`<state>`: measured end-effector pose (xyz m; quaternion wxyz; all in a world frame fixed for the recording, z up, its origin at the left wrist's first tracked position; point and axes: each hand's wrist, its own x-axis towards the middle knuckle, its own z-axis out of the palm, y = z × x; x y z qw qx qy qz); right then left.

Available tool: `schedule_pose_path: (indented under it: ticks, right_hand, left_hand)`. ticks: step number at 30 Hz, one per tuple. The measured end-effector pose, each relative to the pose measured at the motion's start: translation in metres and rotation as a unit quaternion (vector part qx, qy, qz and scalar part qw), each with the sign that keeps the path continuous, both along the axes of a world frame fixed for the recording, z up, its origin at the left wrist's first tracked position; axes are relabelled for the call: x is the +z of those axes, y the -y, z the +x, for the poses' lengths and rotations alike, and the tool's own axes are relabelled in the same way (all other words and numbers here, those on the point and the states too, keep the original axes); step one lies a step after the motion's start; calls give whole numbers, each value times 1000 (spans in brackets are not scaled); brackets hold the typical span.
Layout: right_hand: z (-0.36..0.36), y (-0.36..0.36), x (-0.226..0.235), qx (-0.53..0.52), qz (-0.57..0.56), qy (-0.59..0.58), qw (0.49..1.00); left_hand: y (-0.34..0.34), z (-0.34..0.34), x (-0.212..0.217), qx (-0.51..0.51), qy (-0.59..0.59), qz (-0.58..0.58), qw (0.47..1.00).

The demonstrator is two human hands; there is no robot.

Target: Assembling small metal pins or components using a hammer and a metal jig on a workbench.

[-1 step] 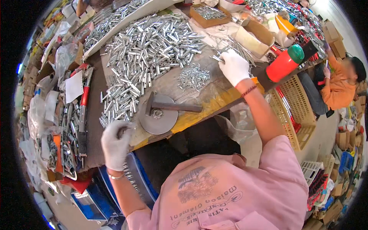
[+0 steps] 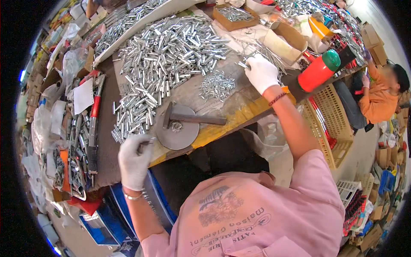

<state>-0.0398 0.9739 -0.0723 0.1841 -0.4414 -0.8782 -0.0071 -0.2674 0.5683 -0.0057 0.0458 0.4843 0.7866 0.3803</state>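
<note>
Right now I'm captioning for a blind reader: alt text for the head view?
A person in white gloves works at a bench heaped with metal tubes: left hand holds one tube, right hand reaches into thin rods. A hammer lies across a round plate.

The left hand [image 2: 135, 160], gloved in white, is curling closed with its forearm bent up from below. The right hand [image 2: 262, 73], also gloved, is reaching forward on an extended arm, fingers pinching.

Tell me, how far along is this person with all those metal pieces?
Hard to tell what is finished. In hand: the left hand pinches one small metal tube by the round steel disc where a hammer lies; the right hand reaches among thin pins. Left: a big heap of silver tubes.
</note>
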Motion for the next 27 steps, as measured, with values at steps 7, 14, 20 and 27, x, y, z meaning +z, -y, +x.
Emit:
schedule_pose_path:
  ticks: [7, 14, 20, 27]
  right_hand:
    - [6, 17, 26, 29, -106, 87, 990]
    - [15, 70, 33, 183, -65, -120, 974]
    - [-26, 178, 42, 397, -156, -123, 896]
    - [-49, 204, 26, 418, -134, -95, 894]
  left_hand:
    - [-19, 25, -15, -70, -20, -11, 997]
    - [-16, 19, -30, -60, -40, -21, 997]
    - [-14, 25, -39, -25, -39, -14, 999]
    - [-8, 32, -42, -11, 9, -9, 1000]
